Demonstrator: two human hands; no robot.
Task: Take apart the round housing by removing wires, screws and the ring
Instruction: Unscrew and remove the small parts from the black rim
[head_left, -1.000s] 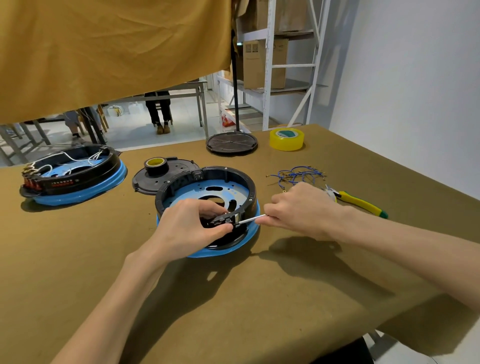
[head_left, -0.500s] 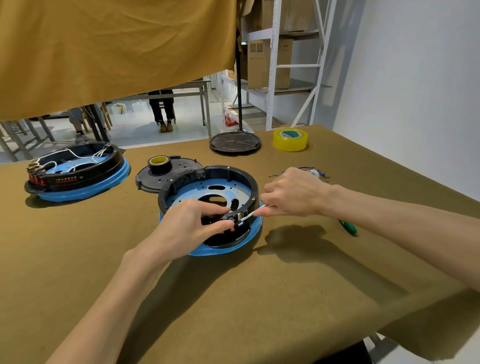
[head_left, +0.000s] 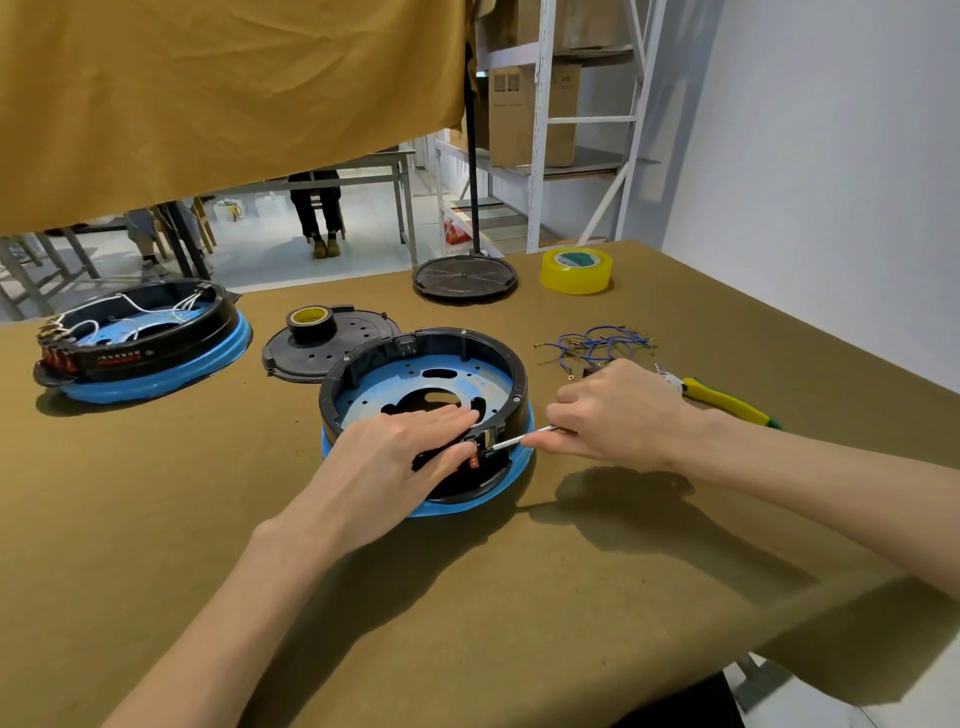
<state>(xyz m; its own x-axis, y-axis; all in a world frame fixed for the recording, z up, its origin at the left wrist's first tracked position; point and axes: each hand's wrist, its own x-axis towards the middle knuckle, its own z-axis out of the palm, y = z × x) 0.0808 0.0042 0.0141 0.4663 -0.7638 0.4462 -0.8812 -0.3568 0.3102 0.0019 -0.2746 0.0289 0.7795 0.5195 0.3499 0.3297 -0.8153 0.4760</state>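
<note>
Two hands work at a round housing (head_left: 511, 374). Left hand (head_left: 387, 462) lies flat inside, fingers straight; right hand (head_left: 618, 410) pinches a thin metal tool (head_left: 519, 440) touching its rim.

Your table (head_left: 467, 597), draped in olive-brown cloth, carries the open round housing (head_left: 423, 374), a second wired housing (head_left: 140, 338), a black cover plate (head_left: 332, 348), a stand base (head_left: 465, 278), yellow tape (head_left: 575, 270), loose blue wires (head_left: 597, 343) and yellow-handled pliers (head_left: 727, 402).
</note>
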